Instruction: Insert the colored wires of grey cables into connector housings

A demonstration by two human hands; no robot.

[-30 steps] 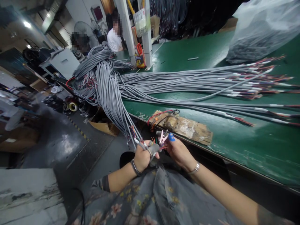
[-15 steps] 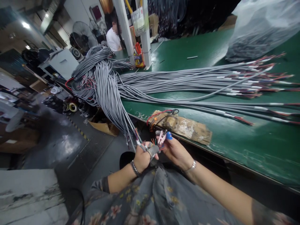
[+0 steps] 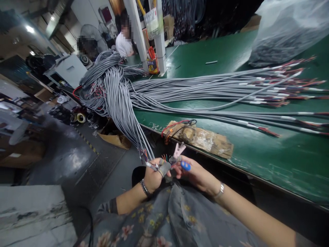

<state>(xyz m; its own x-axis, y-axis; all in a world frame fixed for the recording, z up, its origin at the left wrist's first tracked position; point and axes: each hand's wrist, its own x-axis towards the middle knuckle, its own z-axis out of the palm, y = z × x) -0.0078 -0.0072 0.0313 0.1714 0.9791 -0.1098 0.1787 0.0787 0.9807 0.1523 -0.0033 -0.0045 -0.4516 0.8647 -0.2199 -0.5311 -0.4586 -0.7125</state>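
My left hand (image 3: 154,176) is closed around the end of a grey cable (image 3: 150,165), a grey cover on its thumb. Thin coloured wires (image 3: 164,157), orange and green among them, fan out above its fingertips. Close beside it, my right hand (image 3: 191,171) is closed, a blue wrap on its thumb. A pink clip (image 3: 179,150), like a clothes peg, sticks up from the right fingers; its lower end is hidden among them. Whether the clip touches the wires cannot be made out. Many grey cables (image 3: 120,99) hang over the bench edge towards my left hand.
On the green bench (image 3: 257,161) lie more grey cables (image 3: 195,89) with stripped ends pointing right. A worn wooden board (image 3: 210,142) with red and black leads sits at the near edge. A plastic bag (image 3: 290,34) stands far right, beyond white posts (image 3: 137,34). A person (image 3: 124,44) is behind.
My right thumb has moved down from the pink clip's side, and the clip now stands more exposed above the fingers. Both hands remain close together. Another head has appeared near the fan.
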